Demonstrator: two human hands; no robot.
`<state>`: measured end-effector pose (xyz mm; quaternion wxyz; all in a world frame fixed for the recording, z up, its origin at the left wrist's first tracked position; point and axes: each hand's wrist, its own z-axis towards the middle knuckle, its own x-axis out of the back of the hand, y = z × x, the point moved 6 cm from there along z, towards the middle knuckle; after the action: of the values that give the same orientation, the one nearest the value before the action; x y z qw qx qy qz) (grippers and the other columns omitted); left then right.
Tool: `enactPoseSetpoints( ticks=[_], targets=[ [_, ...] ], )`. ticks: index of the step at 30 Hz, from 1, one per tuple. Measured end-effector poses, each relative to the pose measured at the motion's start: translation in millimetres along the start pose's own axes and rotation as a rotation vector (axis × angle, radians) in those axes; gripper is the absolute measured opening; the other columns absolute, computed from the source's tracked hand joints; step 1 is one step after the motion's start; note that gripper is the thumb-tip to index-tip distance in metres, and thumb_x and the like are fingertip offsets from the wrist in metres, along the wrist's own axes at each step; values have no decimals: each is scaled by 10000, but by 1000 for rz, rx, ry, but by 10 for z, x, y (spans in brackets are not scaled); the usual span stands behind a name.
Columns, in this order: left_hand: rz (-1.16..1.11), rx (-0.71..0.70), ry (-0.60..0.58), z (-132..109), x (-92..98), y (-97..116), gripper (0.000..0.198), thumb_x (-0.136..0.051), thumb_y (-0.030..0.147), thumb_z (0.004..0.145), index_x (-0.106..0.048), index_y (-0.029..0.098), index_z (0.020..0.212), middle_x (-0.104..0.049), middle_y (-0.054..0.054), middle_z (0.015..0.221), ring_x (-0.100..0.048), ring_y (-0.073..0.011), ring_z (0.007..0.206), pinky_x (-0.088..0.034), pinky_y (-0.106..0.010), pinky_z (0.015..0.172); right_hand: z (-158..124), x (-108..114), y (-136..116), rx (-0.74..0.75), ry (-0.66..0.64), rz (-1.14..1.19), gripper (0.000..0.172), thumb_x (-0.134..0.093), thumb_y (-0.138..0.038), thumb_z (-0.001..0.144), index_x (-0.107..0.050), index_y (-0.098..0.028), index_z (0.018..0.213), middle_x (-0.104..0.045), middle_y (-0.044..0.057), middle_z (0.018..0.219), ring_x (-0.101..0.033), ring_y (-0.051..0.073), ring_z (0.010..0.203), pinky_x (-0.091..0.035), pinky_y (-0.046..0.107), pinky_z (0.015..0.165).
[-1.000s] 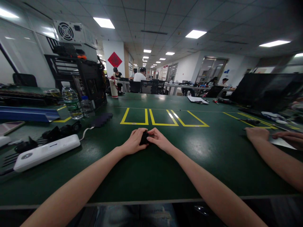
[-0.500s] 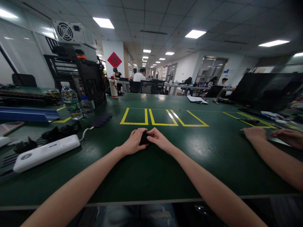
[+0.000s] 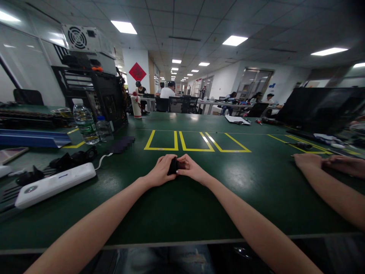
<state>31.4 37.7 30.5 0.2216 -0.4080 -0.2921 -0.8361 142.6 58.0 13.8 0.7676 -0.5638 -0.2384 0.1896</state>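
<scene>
You seem mid-handling: your left hand (image 3: pixel 162 170) curls around one small black object (image 3: pixel 172 166) at the near middle of the table (image 3: pixel 176 213); your right hand (image 3: pixel 194 168), half-curled, is at its right side, its hold unclear. The next move seems to call for steadiness. Farther lie three yellow tape outlines (image 3: pixel 199 150); left, two bottles (image 3: pixel 88 125)

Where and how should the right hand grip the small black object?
Take the small black object by its exposed right side, probably in a pinch coming from the right: the left hand covers its left side, leaving that dark face open to the right hand. Much of its shape is hidden, so the best edge is unclear.
</scene>
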Motion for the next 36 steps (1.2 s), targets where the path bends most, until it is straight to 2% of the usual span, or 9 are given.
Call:
enactPoseSetpoints(
  ticks=[5, 11, 18, 24, 30, 36],
  targets=[
    [1, -6, 6, 2, -6, -3, 564, -566, 269, 696, -269, 208, 1171, -428, -69, 1106, -413, -224, 1062, -259, -426, 952, -7, 19, -13, -12, 58, -41, 220, -541, -319, 736, -458, -212, 911, -496, 10, 917, -510, 143, 871, -429, 340, 789],
    [2, -10, 7, -4, -1, -1, 559, -563, 271, 700, -275, 202, 1173, -428, -75, 1106, -416, -227, 1059, -264, -428, 948, 5, 47, 65, -86, 85, -52, 323, -562, -323, 719, -444, -216, 1001, -497, 40, 999, -498, 172, 949, -401, 388, 840],
    [0, -7, 1, -2, -9, -8, 567, -563, 261, 692, -269, 206, 1174, -427, -75, 1113, -416, -228, 1060, -260, -437, 948, -5, 5, 5, -4, -2, 4, 403, -667, -212, 616, -429, -216, 940, -501, 12, 955, -499, 161, 948, -407, 360, 843],
    [10, -7, 13, 1, -13, -10, 565, -566, 268, 690, -274, 199, 1169, -433, -71, 1091, -421, -219, 1045, -269, -417, 945, 5, 23, 13, -5, 67, -39, 219, -544, -310, 734, -452, -211, 907, -507, 10, 903, -516, 142, 865, -424, 340, 790],
    [7, -9, -2, -3, 9, 4, 562, -556, 273, 702, -264, 205, 1178, -425, -73, 1104, -413, -221, 1053, -265, -420, 948, 7, 39, 44, -73, 75, -59, 313, -551, -321, 727, -444, -213, 1001, -498, 37, 988, -504, 166, 932, -411, 376, 827],
    [-1, -7, -11, 1, 5, 7, 548, -549, 270, 708, -267, 207, 1173, -425, -74, 1107, -415, -221, 1055, -259, -425, 950, -2, 12, 3, -7, 25, -38, 396, -662, -235, 626, -437, -209, 950, -498, 17, 971, -496, 162, 953, -401, 366, 856]
  ],
)
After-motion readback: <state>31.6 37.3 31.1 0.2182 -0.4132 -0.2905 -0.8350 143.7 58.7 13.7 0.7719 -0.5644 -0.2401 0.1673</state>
